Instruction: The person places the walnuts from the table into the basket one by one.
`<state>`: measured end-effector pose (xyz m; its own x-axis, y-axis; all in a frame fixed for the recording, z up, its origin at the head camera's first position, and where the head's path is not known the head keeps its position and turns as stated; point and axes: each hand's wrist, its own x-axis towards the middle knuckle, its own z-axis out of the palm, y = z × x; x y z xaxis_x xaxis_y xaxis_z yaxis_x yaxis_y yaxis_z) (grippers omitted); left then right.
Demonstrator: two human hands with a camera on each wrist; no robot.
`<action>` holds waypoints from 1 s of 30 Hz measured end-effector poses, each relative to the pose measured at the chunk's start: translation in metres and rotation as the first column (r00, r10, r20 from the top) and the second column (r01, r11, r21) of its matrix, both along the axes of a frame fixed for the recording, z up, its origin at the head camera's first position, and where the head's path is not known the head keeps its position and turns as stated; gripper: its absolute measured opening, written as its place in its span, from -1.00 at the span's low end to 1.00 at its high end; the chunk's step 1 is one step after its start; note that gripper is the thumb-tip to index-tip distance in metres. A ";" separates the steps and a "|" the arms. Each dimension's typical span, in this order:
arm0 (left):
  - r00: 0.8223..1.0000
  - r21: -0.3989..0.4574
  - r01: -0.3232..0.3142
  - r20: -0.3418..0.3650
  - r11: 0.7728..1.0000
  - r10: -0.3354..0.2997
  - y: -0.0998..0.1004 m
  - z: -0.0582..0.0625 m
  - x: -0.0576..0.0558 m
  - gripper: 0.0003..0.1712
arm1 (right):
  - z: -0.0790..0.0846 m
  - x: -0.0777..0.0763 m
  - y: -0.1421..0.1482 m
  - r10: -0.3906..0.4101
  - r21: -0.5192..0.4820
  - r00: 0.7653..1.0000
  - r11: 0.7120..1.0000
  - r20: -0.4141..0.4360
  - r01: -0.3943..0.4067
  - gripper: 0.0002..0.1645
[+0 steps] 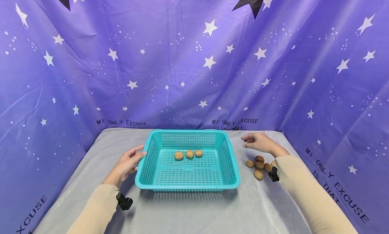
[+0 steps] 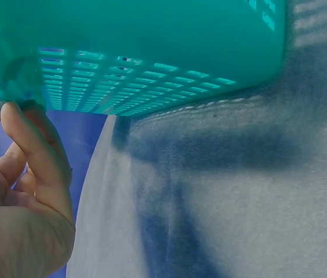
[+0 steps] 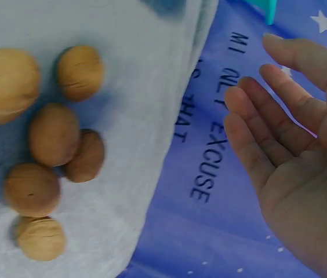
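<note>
A turquoise plastic basket (image 1: 188,186) with slotted walls stands mid-table. Three walnuts (image 1: 189,154) lie in a row on its floor. My left hand (image 1: 126,164) is at the basket's left side, its thumb and fingers pinching the rim, as the left wrist view shows on the basket wall (image 2: 152,29). To the right of the basket, my right hand (image 1: 258,141) hovers with loosely bent fingers and holds nothing. Several more walnuts (image 1: 259,165) lie in a cluster on the cloth, nearer me than that hand; in the right wrist view these walnuts (image 3: 54,134) are apart from the palm.
A grey cloth (image 1: 188,213) covers the table. Purple star-printed curtains (image 1: 182,75) hang behind and along both sides. A black wrist camera (image 1: 124,202) is on the left sleeve, and another camera (image 1: 274,174) on the right sleeve sits close beside the walnut cluster.
</note>
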<state>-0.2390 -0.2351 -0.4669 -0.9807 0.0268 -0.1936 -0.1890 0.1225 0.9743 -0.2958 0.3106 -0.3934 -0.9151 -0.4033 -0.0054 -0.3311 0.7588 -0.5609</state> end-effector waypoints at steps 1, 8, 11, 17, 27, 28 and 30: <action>1.000 0.002 0.002 -0.001 1.000 -0.002 0.000 0.000 0.000 -0.20 | -0.003 0.001 0.002 -0.003 -0.001 1.000 1.000 0.000 0.003 -0.53; 1.000 0.003 0.003 0.001 1.000 -0.003 0.001 -0.001 -0.001 -0.22 | -0.023 0.010 0.014 -0.049 0.005 0.996 0.999 0.070 0.049 -0.49; 1.000 0.003 0.002 0.003 1.000 -0.002 0.001 -0.001 -0.001 -0.21 | -0.034 0.014 0.017 -0.058 -0.005 0.993 0.998 0.101 0.059 -0.51; 1.000 -0.001 0.000 0.000 1.000 0.000 0.001 0.000 -0.001 -0.20 | -0.052 0.022 0.020 -0.101 -0.006 0.986 0.995 0.135 0.103 -0.52; 1.000 0.001 -0.004 0.005 1.000 0.004 0.000 -0.001 -0.001 -0.21 | -0.069 0.029 0.023 -0.077 0.006 0.992 0.997 0.100 0.077 -0.58; 1.000 0.002 -0.004 0.005 1.000 0.004 0.000 -0.001 -0.001 -0.21 | -0.070 0.029 0.024 -0.068 0.009 0.993 0.998 0.092 0.067 -0.59; 1.000 0.003 -0.005 0.006 1.000 0.005 0.000 -0.001 -0.001 -0.21 | -0.073 0.029 0.024 -0.074 0.013 0.993 0.997 0.091 0.073 -0.60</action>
<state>-0.2399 -0.2351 -0.4679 -0.9797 0.0221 -0.1992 -0.1953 0.1182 0.9736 -0.2669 0.3345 -0.4661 -0.9377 -0.3346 -0.0938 -0.2221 0.7846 -0.5788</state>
